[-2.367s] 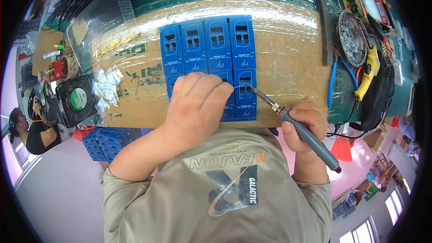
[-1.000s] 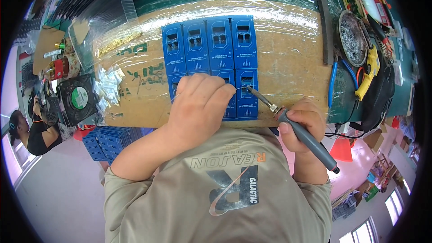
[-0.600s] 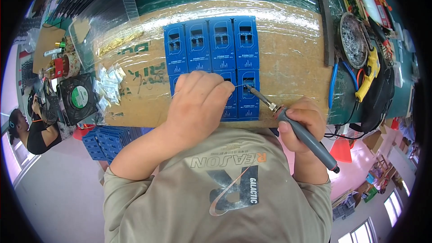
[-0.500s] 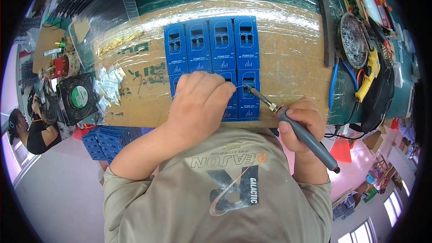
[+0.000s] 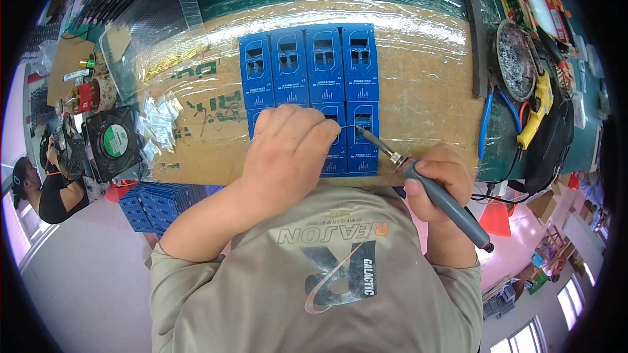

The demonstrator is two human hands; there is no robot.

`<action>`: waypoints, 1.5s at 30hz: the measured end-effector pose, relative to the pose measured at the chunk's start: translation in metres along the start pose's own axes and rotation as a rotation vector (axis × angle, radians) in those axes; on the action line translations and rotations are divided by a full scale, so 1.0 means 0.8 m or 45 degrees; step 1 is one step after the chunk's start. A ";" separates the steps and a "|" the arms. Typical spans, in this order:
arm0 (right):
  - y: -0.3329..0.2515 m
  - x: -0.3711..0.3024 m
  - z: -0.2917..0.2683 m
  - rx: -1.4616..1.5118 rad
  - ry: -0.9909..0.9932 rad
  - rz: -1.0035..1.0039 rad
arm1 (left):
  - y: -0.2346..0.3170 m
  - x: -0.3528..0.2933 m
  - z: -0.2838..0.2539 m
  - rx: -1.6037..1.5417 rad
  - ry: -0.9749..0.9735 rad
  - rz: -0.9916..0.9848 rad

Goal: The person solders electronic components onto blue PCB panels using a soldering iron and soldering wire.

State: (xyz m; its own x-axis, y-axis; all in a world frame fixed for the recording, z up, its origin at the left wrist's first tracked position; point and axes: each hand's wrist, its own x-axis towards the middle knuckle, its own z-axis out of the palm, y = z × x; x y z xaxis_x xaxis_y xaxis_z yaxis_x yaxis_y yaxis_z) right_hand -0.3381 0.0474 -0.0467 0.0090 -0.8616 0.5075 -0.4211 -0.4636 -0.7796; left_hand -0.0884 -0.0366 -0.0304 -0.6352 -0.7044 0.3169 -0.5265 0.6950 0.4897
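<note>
A blue circuit board panel point(image 5: 325, 85), made of several joined boards with cutouts, lies flat in front of me. My right hand point(image 5: 439, 180) grips the grey handle of a soldering iron point(image 5: 445, 201), whose tip rests at the cutout of the near right board. Over the near left boards, my left hand point(image 5: 288, 147) is closed in a pinch. A thin solder wire point(image 5: 347, 127) runs from its fingertips to the iron's tip. The hand hides part of the panel's near row.
On the left are small plastic packets point(image 5: 159, 124), a black fan point(image 5: 113, 142), gold pins point(image 5: 175, 59) and stacked blue boards point(image 5: 154, 206). To the right stand a round metal dish point(image 5: 515, 59), blue-handled pliers point(image 5: 485, 127) and a yellow-handled tool point(image 5: 538, 111). A person point(image 5: 55, 189) sits far left.
The panel has shifted very slightly to the right. My left fingertips have drawn back a little to the left, with more wire showing; the iron's tip stays at the same board.
</note>
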 end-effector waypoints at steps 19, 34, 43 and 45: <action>-0.005 -0.006 -0.009 0.023 0.031 0.042 | 0.006 0.002 -0.002 -0.032 -0.040 0.026; -0.003 -0.006 -0.008 0.004 0.001 0.005 | 0.010 0.003 0.002 -0.034 -0.082 0.054; -0.004 -0.007 -0.007 0.002 0.004 -0.004 | 0.009 0.002 0.004 -0.021 -0.099 0.090; -0.004 -0.007 -0.007 0.001 0.006 -0.005 | 0.008 0.002 0.003 -0.022 -0.101 0.085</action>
State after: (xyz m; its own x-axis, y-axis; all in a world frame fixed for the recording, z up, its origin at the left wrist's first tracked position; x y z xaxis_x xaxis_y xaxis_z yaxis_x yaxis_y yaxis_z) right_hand -0.3417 0.0547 -0.0447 0.0063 -0.8586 0.5126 -0.4205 -0.4674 -0.7776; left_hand -0.0942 -0.0325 -0.0288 -0.7117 -0.6424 0.2843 -0.4722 0.7370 0.4836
